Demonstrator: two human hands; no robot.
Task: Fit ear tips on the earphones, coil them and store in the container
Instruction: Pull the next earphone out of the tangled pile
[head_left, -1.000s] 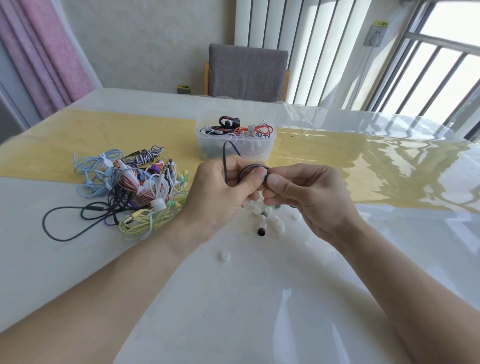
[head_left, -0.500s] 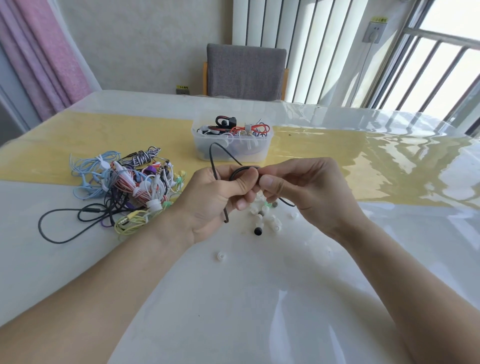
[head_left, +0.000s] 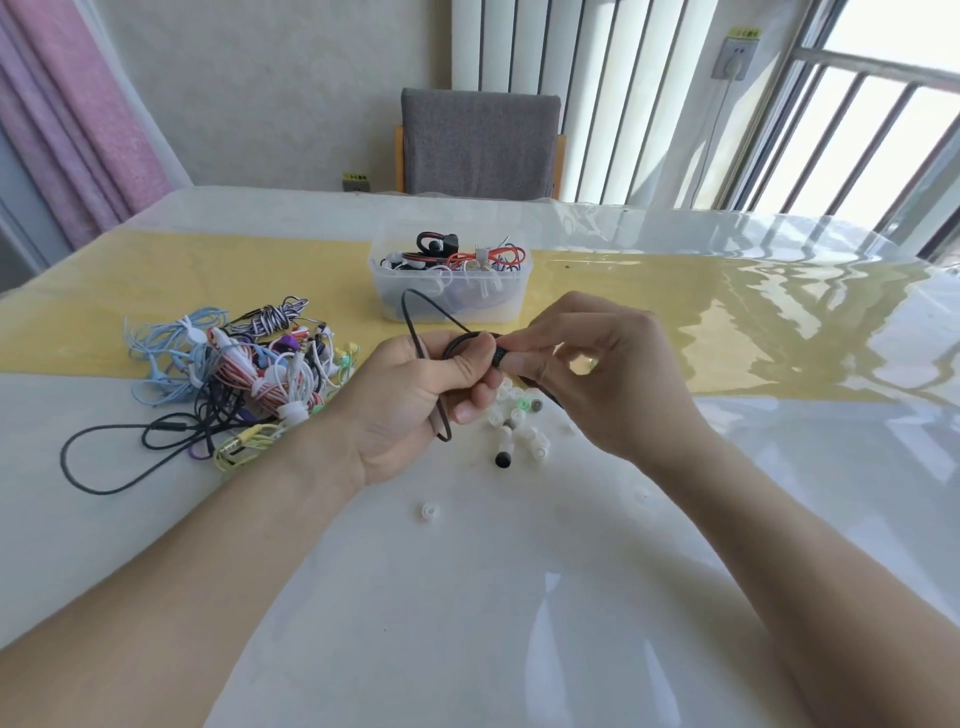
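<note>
Earphones in a tangled, many-coloured heap (head_left: 228, 379) are lying at the left of the glossy white worktop (head_left: 467, 597), and we are judging these as not yet fitted or coiled. Moving rightward, our left hand (head_left: 410, 400) is gripping a thin black earphone cable (head_left: 415, 332), partly looped, with one loop standing up above the thumb. Our right hand (head_left: 592, 374) is pinching the cable's dark end against the left fingers; whether a tip is going on, we cannot tell. Small loose white ear tips (head_left: 519, 421) are waiting beneath our hands. Behind, the clear plastic container (head_left: 447, 291) is already holding several stored sets, so we are partway through.
</note>
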